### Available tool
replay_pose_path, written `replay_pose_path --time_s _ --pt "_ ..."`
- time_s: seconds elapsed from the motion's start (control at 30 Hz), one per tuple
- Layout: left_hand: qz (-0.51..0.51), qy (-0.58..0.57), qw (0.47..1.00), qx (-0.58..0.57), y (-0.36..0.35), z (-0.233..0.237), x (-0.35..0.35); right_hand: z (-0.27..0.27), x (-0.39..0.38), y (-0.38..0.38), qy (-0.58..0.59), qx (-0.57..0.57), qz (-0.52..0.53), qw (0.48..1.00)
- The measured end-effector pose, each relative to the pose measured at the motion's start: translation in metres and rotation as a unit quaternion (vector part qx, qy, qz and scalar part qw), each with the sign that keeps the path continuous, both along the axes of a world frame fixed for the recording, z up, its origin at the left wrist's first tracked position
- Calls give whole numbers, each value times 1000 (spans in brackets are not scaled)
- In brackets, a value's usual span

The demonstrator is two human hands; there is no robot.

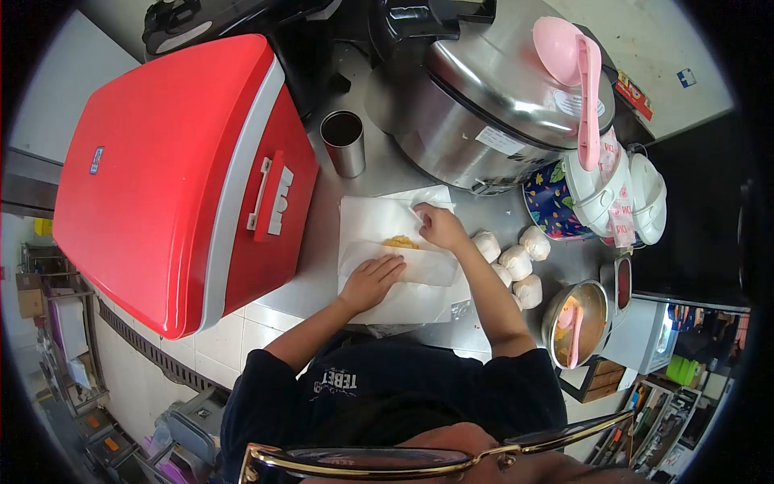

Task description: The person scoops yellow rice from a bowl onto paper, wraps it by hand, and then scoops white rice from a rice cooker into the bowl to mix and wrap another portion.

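On the metal counter lies a stack of white wrapping paper (367, 218). A small mound of yellow, grainy food (401, 241) sits on the top sheet, partly covered by the sheet's near edge (431, 266), which is folded over it. My left hand (373, 281) lies flat on that fold, fingers stretched out and close together. At the far right side of the paper, my right hand (439, 226) has its thumb and fingers pinched on the sheet's edge. Right of that hand sit several round white paper-wrapped parcels (516, 262).
A red cooler box (161, 177) stands at left, beside a steel tumbler (344, 145). Behind is a large steel cooker (476, 105) with a pink ladle (589, 105) on its lid. A patterned container (556, 206) and a steel bowl (598, 302) holding a pink spoon (574, 339) are at right.
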State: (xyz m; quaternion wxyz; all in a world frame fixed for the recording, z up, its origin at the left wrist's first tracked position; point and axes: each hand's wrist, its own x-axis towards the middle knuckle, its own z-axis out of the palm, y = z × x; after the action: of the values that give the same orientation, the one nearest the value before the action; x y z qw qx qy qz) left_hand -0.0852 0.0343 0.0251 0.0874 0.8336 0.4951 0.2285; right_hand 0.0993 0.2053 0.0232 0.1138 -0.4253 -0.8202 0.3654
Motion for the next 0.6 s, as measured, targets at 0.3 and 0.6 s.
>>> replay_pose_path --time_s 0.3,0.6 --pt "22 -52 997 -42 45 7 -1 13 1 47 -1 -55 139 989" --pt "172 -15 985 5 65 51 12 65 -7 -9 -188 112 173 960"
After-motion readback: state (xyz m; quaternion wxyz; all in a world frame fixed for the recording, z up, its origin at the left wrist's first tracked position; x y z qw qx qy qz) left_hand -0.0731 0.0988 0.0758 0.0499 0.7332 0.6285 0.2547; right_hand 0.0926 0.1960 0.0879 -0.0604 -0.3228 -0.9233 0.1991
